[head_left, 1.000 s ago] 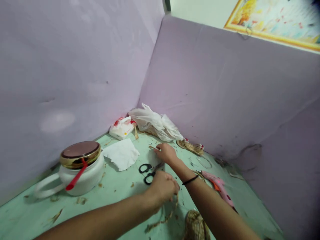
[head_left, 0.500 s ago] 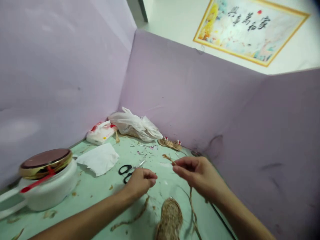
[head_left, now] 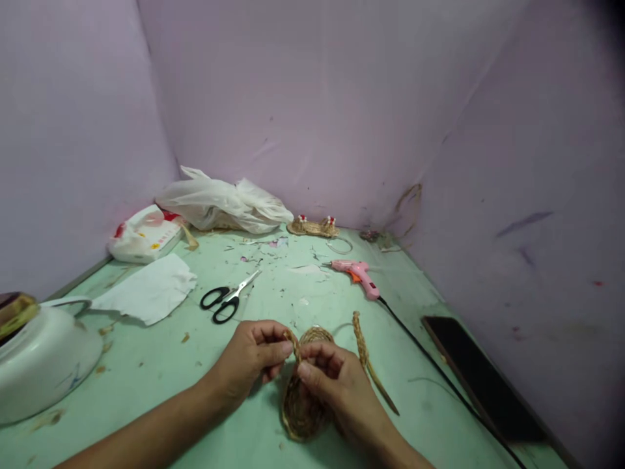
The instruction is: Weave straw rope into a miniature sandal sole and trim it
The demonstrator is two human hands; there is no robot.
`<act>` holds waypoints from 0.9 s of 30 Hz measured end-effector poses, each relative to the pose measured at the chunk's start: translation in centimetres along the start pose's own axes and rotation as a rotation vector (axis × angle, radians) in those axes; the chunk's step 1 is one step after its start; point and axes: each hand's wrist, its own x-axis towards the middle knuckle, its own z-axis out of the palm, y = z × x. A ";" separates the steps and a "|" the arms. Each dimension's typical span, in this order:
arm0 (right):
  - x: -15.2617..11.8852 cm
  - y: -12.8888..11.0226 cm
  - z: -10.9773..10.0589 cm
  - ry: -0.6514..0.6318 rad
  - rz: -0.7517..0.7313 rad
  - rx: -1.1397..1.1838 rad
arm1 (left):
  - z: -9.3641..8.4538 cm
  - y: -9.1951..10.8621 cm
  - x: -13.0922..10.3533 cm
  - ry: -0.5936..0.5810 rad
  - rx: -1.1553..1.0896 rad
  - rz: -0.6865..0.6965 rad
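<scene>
Over a woven straw sole (head_left: 300,417), both hands are pinching a short braided straw strip (head_left: 293,342). My left hand (head_left: 254,355) is closed on the strip from the left, thumb against fingertips. Close beside it, my right hand (head_left: 336,381) grips the strip's lower part between thumb and fingers and covers part of the sole. A second straw braid (head_left: 361,342) with a long flat tail lies just right of my right hand. Black-handled scissors (head_left: 229,299) lie with blades parted, beyond my left hand.
A pink glue gun (head_left: 356,273) trails a black cord (head_left: 430,358) past a dark phone-like slab (head_left: 481,381). White paper (head_left: 151,290), a tissue pack (head_left: 146,238) and a plastic bag (head_left: 224,202) are back left. A white pot (head_left: 43,371) stands left; small straw sandals (head_left: 312,227) sit at the back.
The view has levelled and turned right, bringing the glue gun into sight. My hands, apart before with a straw strip in the right, have come together on the braided strip over the sole.
</scene>
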 end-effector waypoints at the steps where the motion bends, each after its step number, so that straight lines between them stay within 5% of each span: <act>1: 0.0 -0.3 0.0 0.011 0.015 0.008 | 0.2 0.0 0.0 0.026 0.024 0.004; 14: -0.2 -0.5 0.0 0.047 0.056 -0.121 | 0.5 0.3 -0.6 0.038 0.122 0.005; 22: -0.4 -0.8 -0.2 -0.012 0.053 -0.045 | -0.4 1.3 0.6 0.258 -0.024 0.036; 27: -0.3 -0.7 -0.3 -0.018 0.058 -0.017 | -0.8 2.0 0.0 0.017 0.166 0.002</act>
